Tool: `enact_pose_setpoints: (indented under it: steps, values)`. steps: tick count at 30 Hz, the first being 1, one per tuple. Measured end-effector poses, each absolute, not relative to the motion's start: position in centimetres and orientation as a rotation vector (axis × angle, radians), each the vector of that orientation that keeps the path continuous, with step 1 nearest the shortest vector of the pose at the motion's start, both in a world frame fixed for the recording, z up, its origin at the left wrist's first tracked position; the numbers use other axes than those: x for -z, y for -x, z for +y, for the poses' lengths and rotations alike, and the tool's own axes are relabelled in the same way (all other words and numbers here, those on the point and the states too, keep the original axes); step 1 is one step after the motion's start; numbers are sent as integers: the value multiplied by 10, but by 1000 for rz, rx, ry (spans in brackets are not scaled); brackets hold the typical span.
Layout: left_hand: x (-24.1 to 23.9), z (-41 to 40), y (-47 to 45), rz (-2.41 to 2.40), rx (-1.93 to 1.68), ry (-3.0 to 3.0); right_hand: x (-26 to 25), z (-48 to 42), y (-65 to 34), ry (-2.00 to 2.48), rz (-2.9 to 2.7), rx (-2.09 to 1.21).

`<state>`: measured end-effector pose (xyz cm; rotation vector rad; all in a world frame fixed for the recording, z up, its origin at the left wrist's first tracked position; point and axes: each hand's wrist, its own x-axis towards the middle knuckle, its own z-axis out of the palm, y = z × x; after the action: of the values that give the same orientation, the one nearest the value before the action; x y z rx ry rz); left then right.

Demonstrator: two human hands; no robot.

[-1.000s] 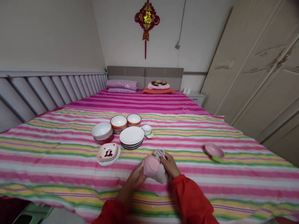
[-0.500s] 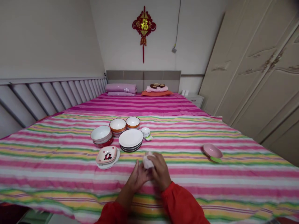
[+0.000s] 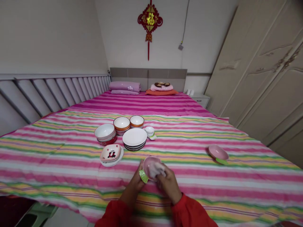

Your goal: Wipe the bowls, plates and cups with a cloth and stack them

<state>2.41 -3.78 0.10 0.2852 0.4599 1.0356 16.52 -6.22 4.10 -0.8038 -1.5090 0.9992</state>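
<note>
A small pink bowl (image 3: 148, 162) with a green leaf-shaped handle (image 3: 143, 176) rests in my left hand (image 3: 137, 179), its hollow facing up toward me. My right hand (image 3: 169, 183) grips a crumpled white cloth (image 3: 156, 170) and presses it into the bowl; whether it is fabric or tissue I cannot tell. Both hands are above the near part of the striped sheet. A similar pink bowl (image 3: 218, 152) with a green handle lies apart on the right.
Beyond my hands stand stacked white plates (image 3: 134, 137), a square cat dish (image 3: 110, 153) on a white plate, white bowls (image 3: 104, 131), orange-rimmed bowls (image 3: 121, 123) and small white dishes (image 3: 149, 130). A slatted rail (image 3: 59, 94) runs along the left; a wardrobe (image 3: 251, 75) stands right.
The pink bowl's inside and green handle now show in my left hand; before, only a whitish bundle was visible between my hands. My right hand has moved slightly right and down. The view has shifted a little.
</note>
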Motion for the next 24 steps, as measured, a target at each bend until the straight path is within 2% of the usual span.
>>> enact_pose_setpoints:
  steps: [3,6,10,14,19,24]
  values:
    - [-7,-37,-25,445,-1070,-286,-51,-46,-171,1021,-1382,-797]
    - [-9,-37,-24,428,-1058,-295,-52,-40,-160,1131,-1529,-476]
    - [-8,-37,-23,379,-1081,-357,-37,-50,-127,1227,-1811,-259]
    - [-6,-39,-21,410,-1059,-380,-34,-61,-118,1348,-2103,-290]
    - [-1,-40,-22,460,-1070,-352,-65,-57,-149,1355,-2427,-522]
    - [0,-36,-26,494,-1156,-258,-77,-41,-165,1107,-2309,-228]
